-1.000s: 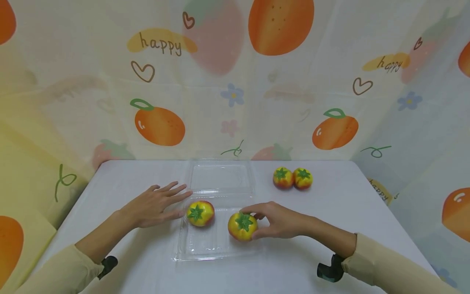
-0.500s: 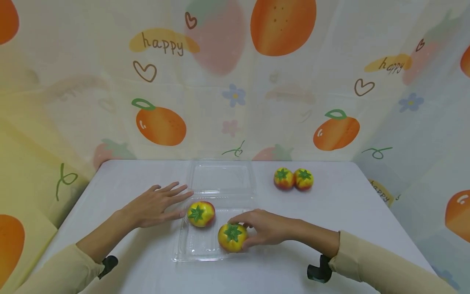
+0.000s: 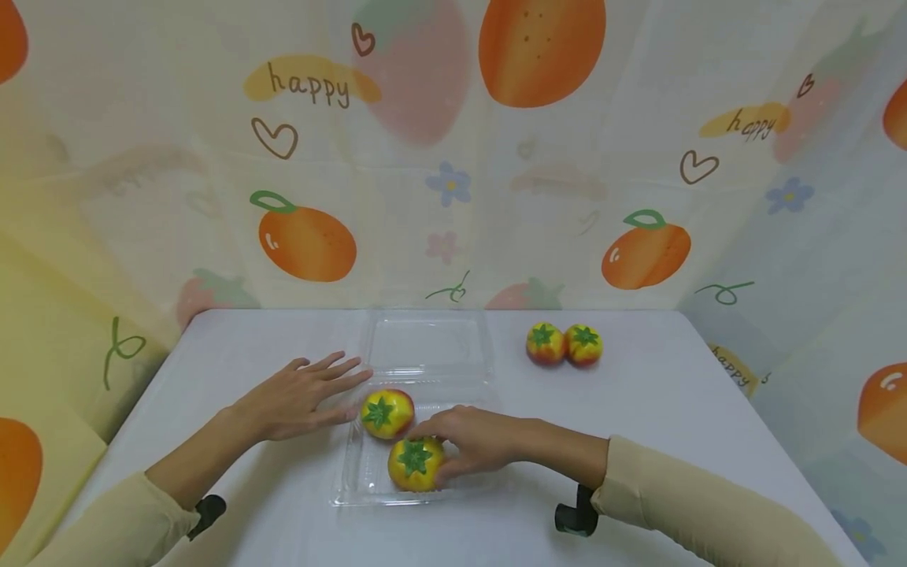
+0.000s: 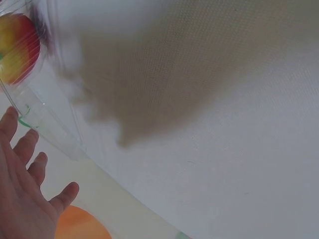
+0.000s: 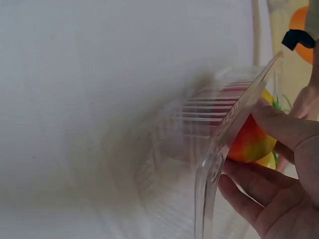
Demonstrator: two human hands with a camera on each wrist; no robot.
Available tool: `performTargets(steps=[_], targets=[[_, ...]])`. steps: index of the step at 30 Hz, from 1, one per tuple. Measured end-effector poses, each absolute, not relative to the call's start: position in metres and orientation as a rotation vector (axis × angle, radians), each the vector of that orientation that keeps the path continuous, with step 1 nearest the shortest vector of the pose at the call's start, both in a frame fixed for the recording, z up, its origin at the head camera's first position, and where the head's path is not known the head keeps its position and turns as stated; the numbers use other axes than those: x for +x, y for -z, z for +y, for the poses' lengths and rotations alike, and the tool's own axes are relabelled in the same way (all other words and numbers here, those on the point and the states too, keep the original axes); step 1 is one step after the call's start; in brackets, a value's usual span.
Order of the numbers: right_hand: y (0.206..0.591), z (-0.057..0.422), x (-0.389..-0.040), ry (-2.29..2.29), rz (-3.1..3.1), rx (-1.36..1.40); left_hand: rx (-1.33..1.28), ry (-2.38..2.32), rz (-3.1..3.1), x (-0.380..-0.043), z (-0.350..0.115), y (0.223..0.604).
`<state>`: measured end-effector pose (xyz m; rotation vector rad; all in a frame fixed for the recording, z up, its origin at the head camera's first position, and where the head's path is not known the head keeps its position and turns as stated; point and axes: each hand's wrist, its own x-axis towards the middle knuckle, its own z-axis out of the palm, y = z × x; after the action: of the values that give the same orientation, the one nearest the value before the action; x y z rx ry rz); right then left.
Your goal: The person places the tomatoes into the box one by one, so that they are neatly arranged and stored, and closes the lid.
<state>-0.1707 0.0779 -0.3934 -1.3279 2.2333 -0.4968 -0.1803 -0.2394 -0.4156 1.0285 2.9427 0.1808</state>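
Observation:
In the head view my right hand (image 3: 476, 438) grips a yellow-red persimmon (image 3: 415, 465) with a green leafy top, in the near part of a clear plastic box (image 3: 354, 480). Thumb and fingers lie on its right and far sides. A second persimmon (image 3: 386, 414) sits in the box at the left, just behind the held one. My left hand (image 3: 305, 398) is at the box's left edge, fingers spread, holding nothing. The right wrist view shows the held persimmon (image 5: 251, 142) behind the box's clear wall, between thumb and fingers.
Two more persimmons (image 3: 546, 344) stand side by side at the back right of the white table (image 3: 623, 409). The box's clear lid (image 3: 428, 342) lies folded back behind it. A fruit-printed cloth (image 3: 496, 173) hangs beyond the table.
My right hand has moved left and slightly nearer with the persimmon, from the box's right side to near the other persimmon. The left hand has stayed in place.

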Motion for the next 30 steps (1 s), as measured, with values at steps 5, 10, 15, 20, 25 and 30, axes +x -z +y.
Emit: performTargets(steps=[5,10,15,20,25,30], targets=[[0.397,0.069,-0.172,0.482,2.214,-1.376,1.034,-0.204,2.938,-0.181,-0.239,0.416],[0.398,0.062,-0.173,0.496,2.198,-1.370,1.052,-0.207,2.941,-0.181,-0.238,0.416],[0.394,0.054,-0.171,0.512,2.188,-1.348,1.048,-0.204,2.937,-0.180,-0.238,0.415],[0.394,0.047,-0.169,0.487,2.220,-1.336,1.060,-0.192,2.941,-0.182,-0.237,0.415],[0.396,0.040,-0.169,0.439,2.244,-1.342,1.063,-0.196,2.936,-0.182,-0.236,0.414],[0.395,0.033,-0.169,0.399,2.262,-1.381,1.069,-0.188,2.938,-0.181,-0.236,0.414]])
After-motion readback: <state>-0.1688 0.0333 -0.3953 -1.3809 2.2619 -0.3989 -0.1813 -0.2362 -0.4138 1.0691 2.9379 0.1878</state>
